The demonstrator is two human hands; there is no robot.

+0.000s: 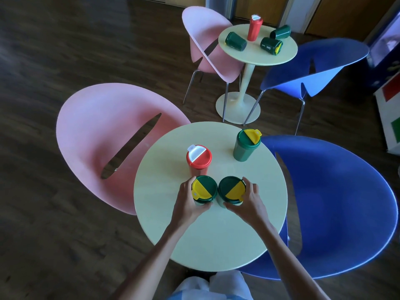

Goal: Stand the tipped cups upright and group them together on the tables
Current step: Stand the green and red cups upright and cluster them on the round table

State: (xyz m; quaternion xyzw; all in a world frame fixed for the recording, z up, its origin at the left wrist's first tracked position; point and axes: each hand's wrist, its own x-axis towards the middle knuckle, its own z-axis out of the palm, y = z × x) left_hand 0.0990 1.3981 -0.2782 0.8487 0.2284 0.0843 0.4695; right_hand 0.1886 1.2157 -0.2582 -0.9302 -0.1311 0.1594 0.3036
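The lone green cup (245, 146) is what the next move on this desk turns on. It stands upright, long axis vertical and yellow flap on top, near the far right edge of the near desk (216, 234), well apart from the other three. From the hands it lies forward and to the right, so the right hand (249, 201) is plainly the nearer one.

Closer in, the left green cup (204, 189) and the right green cup (231, 190) stand upright side by side, lids touching or nearly so. The left hand (187, 202) is curled round the left green cup below its lid, and the right hand wraps the right green cup the same way. The red cup (198, 158) stands upright just behind the left green cup, very close to it.

By my reading this group needs only the lone cup brought in.

On the far desk (259, 59) a far red cup (255, 28) stands upright. Three green cups lie on their sides around it: the left tipped cup (236, 41), the middle tipped cup (271, 46) and the back tipped cup (280, 32).

A pink chair (97, 135) and a blue chair (335, 202) flank the near desk.
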